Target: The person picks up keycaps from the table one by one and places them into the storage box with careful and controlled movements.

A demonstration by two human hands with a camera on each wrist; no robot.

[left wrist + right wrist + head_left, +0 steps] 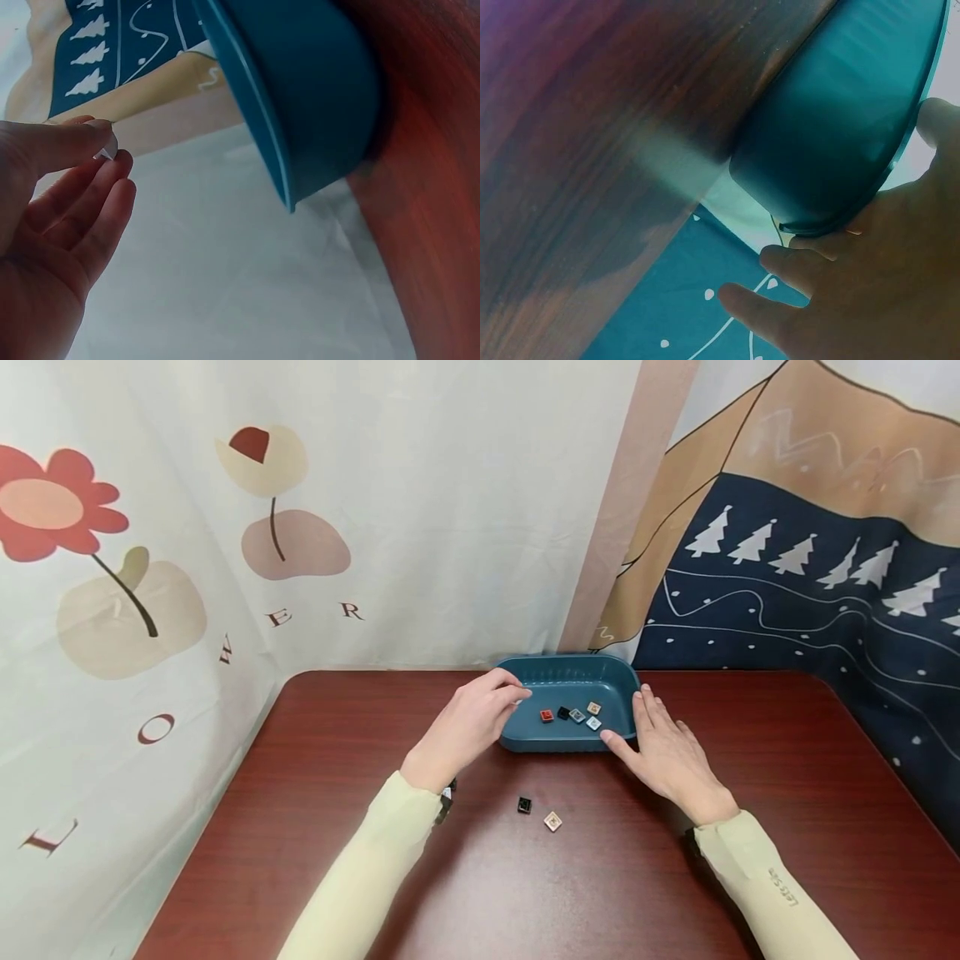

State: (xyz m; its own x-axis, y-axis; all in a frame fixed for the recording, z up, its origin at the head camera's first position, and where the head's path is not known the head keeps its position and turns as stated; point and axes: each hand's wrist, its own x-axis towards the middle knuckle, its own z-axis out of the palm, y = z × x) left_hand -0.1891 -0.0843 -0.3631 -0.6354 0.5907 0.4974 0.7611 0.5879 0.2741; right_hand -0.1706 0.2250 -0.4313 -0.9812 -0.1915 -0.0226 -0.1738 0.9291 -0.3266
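The pale curtain point(450, 527) reads L, O, W, E, R (print on the right sleeve point(750, 868) is only partly legible). The left wrist view reveals what the head view barely shows: the left hand point(474, 718) pinches a small white piece point(110, 147) near the left end of the blue tray point(570, 746), while the right hand point(671, 756), fingers straight, touches its right end.

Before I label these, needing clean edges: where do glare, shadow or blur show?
Head view: pale glare on the table. Left wrist view: soft detail on the left hand and white piece it pinches, tub shaded. Right wrist view: bluish-green cast, shadowed right hand, hazy reflection on the table.
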